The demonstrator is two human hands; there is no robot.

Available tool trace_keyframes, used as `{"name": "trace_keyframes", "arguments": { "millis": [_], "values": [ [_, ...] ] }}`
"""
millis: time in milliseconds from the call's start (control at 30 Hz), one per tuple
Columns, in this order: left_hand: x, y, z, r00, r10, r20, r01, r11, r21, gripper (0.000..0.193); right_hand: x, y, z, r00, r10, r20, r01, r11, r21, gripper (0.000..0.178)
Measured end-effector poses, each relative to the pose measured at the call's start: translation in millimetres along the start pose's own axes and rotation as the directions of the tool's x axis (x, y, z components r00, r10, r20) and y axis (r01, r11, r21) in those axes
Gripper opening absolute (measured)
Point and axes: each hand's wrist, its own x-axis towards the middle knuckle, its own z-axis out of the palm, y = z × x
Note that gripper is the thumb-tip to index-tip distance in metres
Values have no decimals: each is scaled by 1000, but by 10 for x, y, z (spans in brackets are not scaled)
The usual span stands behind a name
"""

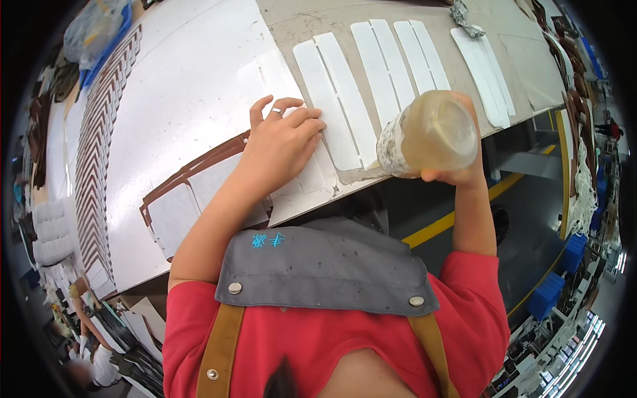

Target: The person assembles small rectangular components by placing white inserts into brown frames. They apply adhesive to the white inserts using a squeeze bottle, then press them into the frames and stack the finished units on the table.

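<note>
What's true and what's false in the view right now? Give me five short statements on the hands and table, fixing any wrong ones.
1. The right hand holds a translucent container. True.
2. The ring is on the right hand. False: it is on the left hand.
3. The brown-edged panels lie right of the container. False: they lie to its left, partly hidden by the left forearm.
4. A crumpled silvery lump sits at the far end of the rightmost white strips. True.
5. The apron is bright green. False: it is grey.

a cloudy, dark-speckled bottle tilts near long white panels lying in a row.
</note>
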Motion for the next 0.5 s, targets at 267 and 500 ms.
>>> {"name": "trace_keyframes", "arguments": {
  "millis": [267, 500],
  "values": [
    [-14, -1, -4, 999, -15, 29, 15, 1000, -27, 12, -18, -68, -139, 985, 93, -146, -85, 995, 55, 93],
    [-4, -12, -8, 999, -11, 32, 13, 999, -45, 14, 812, 316, -37, 912, -105, -397, 167, 978, 125, 56]
  ]
}}
